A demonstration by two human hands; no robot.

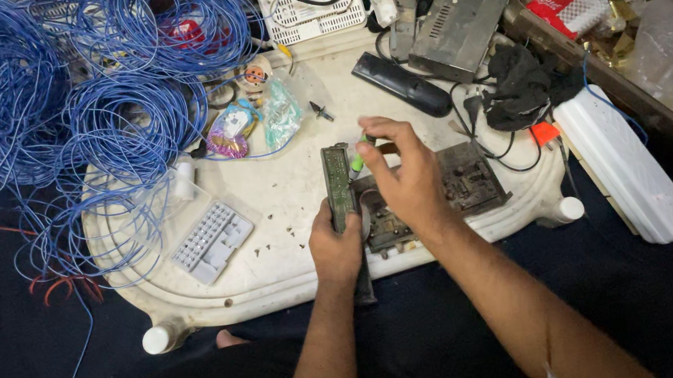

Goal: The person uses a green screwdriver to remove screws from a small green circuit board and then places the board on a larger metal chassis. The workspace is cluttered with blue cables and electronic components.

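Circuit board (339, 181) beside blue wire tangle (77, 105)

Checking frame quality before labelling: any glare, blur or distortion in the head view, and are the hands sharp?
Head view: light is even and soft, with no hard shadows. The white tray table is bright but not blown out. Wide-angle bending shows at the edges. The left hand, gripping the long green circuit board, and the right hand are reasonably sharp. The blue wire coils look slightly soft.
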